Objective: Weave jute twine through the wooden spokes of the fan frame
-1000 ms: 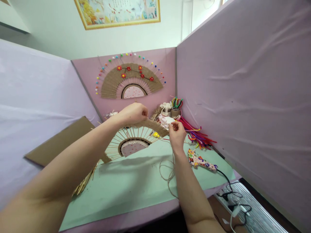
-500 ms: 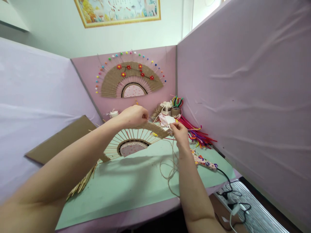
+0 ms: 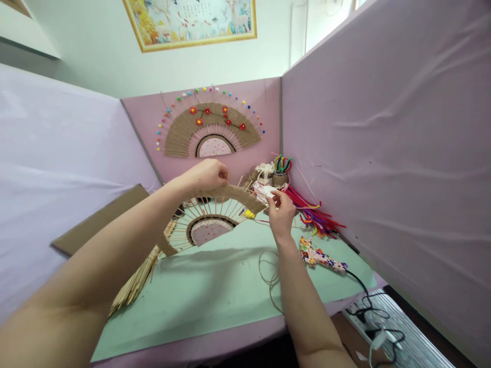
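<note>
A half-round fan of thin sticks (image 3: 207, 207), with a woven twine band (image 3: 240, 195) and a dotted pink centre (image 3: 212, 232), stands tilted over the table. My left hand (image 3: 210, 175) is closed at the band's upper edge, its fingertips partly hidden. At the band's right end, my right hand (image 3: 282, 210) has thumb and forefinger pinched together, seemingly on the twine; the pinch is too small to see clearly. Loose loops of twine (image 3: 264, 266) lie on the table beside my right forearm.
A finished fan (image 3: 176, 135) with red flowers hangs on the back panel. Pipe cleaners (image 3: 318, 220), a patterned glue gun (image 3: 322, 259) and its cord are on the right. Bundled sticks (image 3: 134, 283) and a brown board (image 3: 99, 220) lie left. Pliers (image 3: 283, 163) stand in a can.
My right hand has shifted slightly at the fan's right end, and its fingers have changed position. The twine loops have moved closer to my right forearm. The whole view has shifted a little.
</note>
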A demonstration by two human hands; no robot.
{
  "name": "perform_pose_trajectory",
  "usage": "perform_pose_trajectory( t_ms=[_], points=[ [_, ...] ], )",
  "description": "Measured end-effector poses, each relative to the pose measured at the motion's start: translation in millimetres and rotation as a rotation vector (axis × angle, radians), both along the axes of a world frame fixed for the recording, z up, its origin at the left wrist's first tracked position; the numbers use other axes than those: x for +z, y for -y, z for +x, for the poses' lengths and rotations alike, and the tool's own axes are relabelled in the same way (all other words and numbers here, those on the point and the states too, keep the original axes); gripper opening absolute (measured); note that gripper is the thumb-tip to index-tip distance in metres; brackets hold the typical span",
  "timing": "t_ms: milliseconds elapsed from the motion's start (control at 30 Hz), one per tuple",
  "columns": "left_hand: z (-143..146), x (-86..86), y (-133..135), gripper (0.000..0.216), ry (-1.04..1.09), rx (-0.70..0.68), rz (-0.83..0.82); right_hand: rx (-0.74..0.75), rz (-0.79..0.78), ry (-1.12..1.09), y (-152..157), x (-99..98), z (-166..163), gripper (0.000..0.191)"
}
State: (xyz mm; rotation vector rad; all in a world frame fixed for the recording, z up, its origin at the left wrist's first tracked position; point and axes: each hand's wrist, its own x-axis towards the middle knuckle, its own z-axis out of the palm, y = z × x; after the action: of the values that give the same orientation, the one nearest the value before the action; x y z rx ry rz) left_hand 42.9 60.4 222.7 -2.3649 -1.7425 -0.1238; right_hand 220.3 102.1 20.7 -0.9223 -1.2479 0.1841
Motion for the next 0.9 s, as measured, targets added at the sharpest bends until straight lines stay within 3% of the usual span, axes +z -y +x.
perform_pose_trajectory(
  t_ms=[200,300,533,667,800,900],
  points=[
    [-3.2,6.1,-4.8,0.024,0.02,0.022,-0.002,0.08,-0.08,0.124,1.6,-2.3,-10.8,0.014],
    [-6.6,6.1,-12.4,0.023,0.014,0.021,-0.015,0.138,-0.127,-0.011,-0.2,-3.6,-12.5,0.012],
    [-9.9,17.4,-26.7,0.021,0.001,-0.025,-0.094,0.241,-0.237,-0.334,-5.5,-6.9,-17.5,0.028],
    [-14.6,22.1,-30.8,0.022,-0.031,-0.03,-0.1,0.379,-0.387,-0.49,-16.7,-15.3,-20.6,0.033],
    [-22.1,21.0,-32.8,0.023,-0.017,-0.065,-0.102,0.553,-0.426,-0.502,-24.4,-22.6,-27.0,0.043],
    [-23.6,20.5,-31.4,0.023,-0.006,-0.085,-0.11,0.877,-0.429,-0.531,-23.3,-25.0,-34.1,0.046]
  ],
)
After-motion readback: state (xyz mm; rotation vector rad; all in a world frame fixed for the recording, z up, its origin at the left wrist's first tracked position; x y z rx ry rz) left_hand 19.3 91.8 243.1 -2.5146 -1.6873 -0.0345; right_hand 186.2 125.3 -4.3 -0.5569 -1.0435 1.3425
